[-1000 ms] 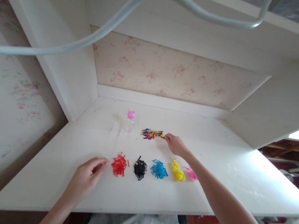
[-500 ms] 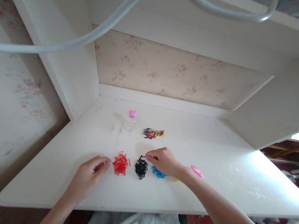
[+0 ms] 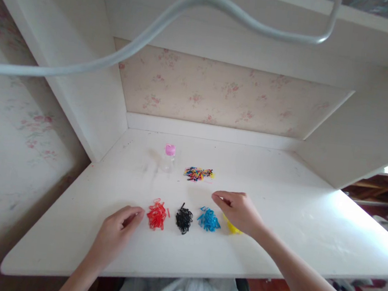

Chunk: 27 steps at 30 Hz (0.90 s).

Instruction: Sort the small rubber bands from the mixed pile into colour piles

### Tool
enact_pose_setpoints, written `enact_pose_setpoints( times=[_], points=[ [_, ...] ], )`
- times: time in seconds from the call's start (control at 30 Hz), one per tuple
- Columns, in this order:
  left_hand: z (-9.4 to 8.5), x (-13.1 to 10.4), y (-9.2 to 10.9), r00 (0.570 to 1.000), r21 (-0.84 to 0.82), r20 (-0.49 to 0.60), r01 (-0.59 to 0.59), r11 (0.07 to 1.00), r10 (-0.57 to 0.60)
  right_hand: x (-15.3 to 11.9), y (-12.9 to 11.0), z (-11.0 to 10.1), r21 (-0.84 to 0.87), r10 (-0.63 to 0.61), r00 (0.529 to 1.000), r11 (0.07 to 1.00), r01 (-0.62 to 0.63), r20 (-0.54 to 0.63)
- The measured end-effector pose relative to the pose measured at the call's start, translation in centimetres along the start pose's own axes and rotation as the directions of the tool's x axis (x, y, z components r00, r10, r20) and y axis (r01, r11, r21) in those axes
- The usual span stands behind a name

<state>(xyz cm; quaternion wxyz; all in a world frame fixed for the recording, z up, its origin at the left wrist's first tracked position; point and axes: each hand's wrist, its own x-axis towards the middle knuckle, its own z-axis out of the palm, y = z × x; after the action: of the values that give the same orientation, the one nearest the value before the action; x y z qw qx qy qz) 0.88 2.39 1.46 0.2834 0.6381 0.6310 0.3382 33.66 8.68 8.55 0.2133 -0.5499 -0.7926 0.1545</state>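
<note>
Near the left of the desk, my left hand (image 3: 117,230) rests with thumb and forefinger pressed together, just beside a pile of red rubber bands (image 3: 157,215). Whether it pinches anything is too small to see. My right hand (image 3: 239,210) hovers above and right of the blue rubber bands (image 3: 209,220), its fingertips closed with nothing showing in them. Between the red and blue piles are black rubber bands (image 3: 183,219). Yellow rubber bands (image 3: 232,228) lie partly hidden beneath my right hand. Farther back is a mixed-colour heap of rubber bands (image 3: 197,174).
A small clear bottle with a pink cap (image 3: 170,150) stands behind the piles, left of the mixed heap. The white desk (image 3: 153,260) is bounded by side panels and a back wall. A pale cable (image 3: 146,37) crosses the upper view.
My right hand has moved right and slightly up, away from the black pile; a black band it touched now lies at that pile's top. The blue pile is uncovered. My left hand stays put.
</note>
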Motion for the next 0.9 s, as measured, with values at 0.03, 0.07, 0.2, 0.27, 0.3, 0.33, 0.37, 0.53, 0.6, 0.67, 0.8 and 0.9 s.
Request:
enact_pose_setpoints(
  times=[0.03,0.07,0.2,0.27,0.3,0.33,0.37,0.53,0.6,0.67,0.8,0.9],
  points=[
    [0.1,0.1,0.2,1.0,0.012,-0.004,-0.005,1.0,0.005,-0.7,1.0,-0.6,0.026,0.064,0.997,0.998,-0.063,-0.053],
    [0.2,0.2,0.5,1.0,0.027,-0.004,-0.014,1.0,0.014,-1.5,2.1,-1.1,0.049,0.138,0.985,0.99,-0.134,-0.101],
    [1.1,1.1,3.0,0.99,0.101,0.049,-0.136,0.986,0.132,-5.5,8.0,-2.0,0.227,0.454,0.84,0.888,-0.399,-0.298],
    [1.9,1.9,4.9,0.971,0.162,0.103,-0.229,0.96,0.215,-7.5,10.9,-1.8,0.344,0.567,0.735,0.819,-0.459,-0.371],
    [2.4,2.5,5.9,0.96,0.2,0.134,-0.27,0.942,0.247,-8.5,12.1,-1.5,0.395,0.615,0.679,0.785,-0.477,-0.402],
    [3.0,3.1,6.8,0.948,0.24,0.167,-0.306,0.921,0.271,-9.4,13.1,-1.2,0.436,0.655,0.627,0.753,-0.493,-0.423],
    [3.6,3.8,7.7,0.937,0.287,0.197,-0.336,0.897,0.288,-10.1,13.8,-0.9,0.471,0.685,0.58,0.727,-0.499,-0.441],
    [7.4,7.5,10.9,0.902,0.457,0.282,-0.425,0.781,0.326,-11.6,14.9,0.2,0.597,0.739,0.458,0.671,-0.44,-0.494],
    [8.9,9.0,11.5,0.9,0.477,0.291,-0.431,0.766,0.325,-11.6,14.9,0.4,0.593,0.73,0.479,0.68,-0.432,-0.488],
    [10.2,10.5,11.9,0.902,0.508,0.293,-0.428,0.747,0.317,-11.6,14.9,0.4,0.589,0.723,0.491,0.686,-0.427,-0.486],
    [12.1,12.7,12.4,0.905,0.566,0.294,-0.423,0.708,0.306,-11.8,14.9,0.3,0.604,0.738,0.495,0.668,-0.435,-0.46],
    [13.0,13.6,12.8,0.891,0.582,0.322,-0.452,0.676,0.318,-11.9,14.9,0.2,0.607,0.749,0.503,0.653,-0.453,-0.431]
  ],
)
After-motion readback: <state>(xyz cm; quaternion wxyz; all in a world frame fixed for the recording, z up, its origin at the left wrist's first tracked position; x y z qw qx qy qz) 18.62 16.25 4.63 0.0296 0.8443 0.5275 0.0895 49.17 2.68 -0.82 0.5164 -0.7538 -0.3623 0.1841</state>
